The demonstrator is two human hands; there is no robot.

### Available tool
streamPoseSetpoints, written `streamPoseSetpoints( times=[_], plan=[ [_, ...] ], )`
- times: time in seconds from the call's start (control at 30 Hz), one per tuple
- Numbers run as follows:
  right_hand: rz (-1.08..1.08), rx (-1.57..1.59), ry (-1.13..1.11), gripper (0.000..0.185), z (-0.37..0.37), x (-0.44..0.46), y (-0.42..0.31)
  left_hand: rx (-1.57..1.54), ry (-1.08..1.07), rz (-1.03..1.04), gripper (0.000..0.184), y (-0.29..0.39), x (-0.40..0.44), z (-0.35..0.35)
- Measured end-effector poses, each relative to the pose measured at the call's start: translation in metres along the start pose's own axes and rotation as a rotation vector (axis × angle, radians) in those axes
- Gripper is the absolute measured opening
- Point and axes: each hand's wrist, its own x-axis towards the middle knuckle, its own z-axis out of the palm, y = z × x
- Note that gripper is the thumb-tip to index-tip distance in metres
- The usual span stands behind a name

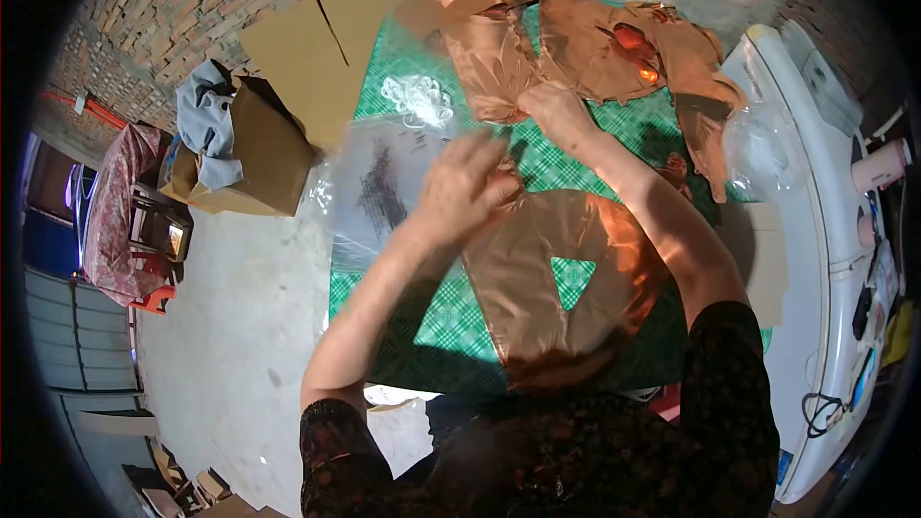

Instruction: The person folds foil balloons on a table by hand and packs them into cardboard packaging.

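A copper-coloured foil balloon (526,302) with a triangular hole lies on the green checked tabletop (446,312), close to my body. My left hand (465,182) is at this balloon's far end, its fingers curled and blurred by motion; whether it grips the foil I cannot make out. Farther off, my right hand (561,120) pinches the near edge of another copper foil piece (489,62), which is crumpled and looks flat. More copper foil (585,38) spreads along the table's far side.
Left on the table are a tangle of white string (419,101) and a clear plastic bag (360,206) with thin dark pieces. A cardboard box (273,149) with grey cloth stands on the floor at left. A white machine-like surface (767,67) with spools borders the right.
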Motion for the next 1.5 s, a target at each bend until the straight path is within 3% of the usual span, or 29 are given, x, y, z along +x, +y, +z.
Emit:
streamPoseSetpoints(
  times=[0.13, 0.27, 0.3, 0.43, 0.53, 0.63, 0.7, 0.8, 1.0, 1.13, 1.33, 1.47, 1.5],
  plan=[
    [0.085, 0.07, 0.075, 0.008, 0.003, 0.007, -0.005, 0.02, 0.061, -0.035, 0.051, -0.041, 0.048, 0.004],
    [0.222, 0.138, -0.073, 0.017, 0.006, 0.017, 0.008, -0.042, -0.1, -0.154, 0.045, -0.043, 0.083, -0.001],
    [0.258, 0.176, -0.086, 0.018, 0.005, 0.02, 0.011, -0.023, -0.046, -0.102, 0.037, -0.048, 0.088, 0.006],
    [0.374, 0.282, -0.129, 0.019, -0.005, 0.029, 0.013, -0.015, 0.006, -0.317, 0.024, -0.071, 0.106, 0.029],
    [0.638, 0.617, -0.252, 0.023, -0.03, 0.038, 0.001, 0.004, 0.073, -0.407, 0.018, -0.083, 0.112, 0.035],
    [0.366, 0.381, 0.153, 0.023, -0.002, 0.024, 0.011, -0.137, 0.082, -0.53, 0.016, -0.089, 0.115, 0.034],
    [0.353, 0.44, 0.121, 0.025, 0.006, 0.017, 0.027, -0.18, 0.082, -0.566, 0.016, -0.097, 0.116, 0.036],
    [0.404, 0.484, 0.141, 0.025, 0.01, 0.018, 0.029, -0.297, 0.137, -0.52, 0.03, -0.116, 0.116, 0.046],
    [0.581, 0.572, 0.104, 0.021, 0.004, 0.033, 0.018, -0.581, 0.168, -0.558, 0.021, -0.082, 0.117, 0.029],
    [0.583, 0.529, 0.118, 0.017, 0.012, 0.037, 0.02, -0.436, 0.059, -0.625, 0.025, -0.071, 0.119, 0.017],
    [0.376, 0.186, 0.517, 0.026, -0.007, 0.041, 0.007, -0.498, 0.153, -0.624, 0.027, -0.101, 0.125, 0.032],
    [0.17, 0.233, 0.021, 0.022, -0.015, 0.007, 0.007, -0.631, 0.19, -0.631, 0.026, -0.094, 0.127, 0.026],
    [0.121, 0.218, 0.052, 0.021, -0.008, -0.001, 0.009, -0.659, 0.184, -0.643, 0.025, -0.089, 0.127, 0.023]
  ],
)
